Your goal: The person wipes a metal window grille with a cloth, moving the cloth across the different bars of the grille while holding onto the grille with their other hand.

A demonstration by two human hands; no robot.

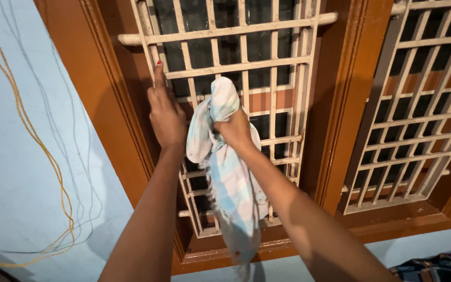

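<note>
My right hand (233, 130) grips a bunched pale cloth (230, 183) with light blue and pink stripes, pressing its top against the cream metal window grille (272, 62). The cloth's long tail hangs down past the sill. My left hand (165, 112) rests flat against the grille's left edge, fingers pointing up, holding nothing. Dark glass panes sit behind the bars.
A brown wooden window frame (348, 104) surrounds two grille panels; the second grille (418, 120) is to the right. A light blue wall (22, 156) on the left carries a hanging orange cord (27, 130) and thin wires. Dark patterned fabric (434, 266) lies at the bottom right.
</note>
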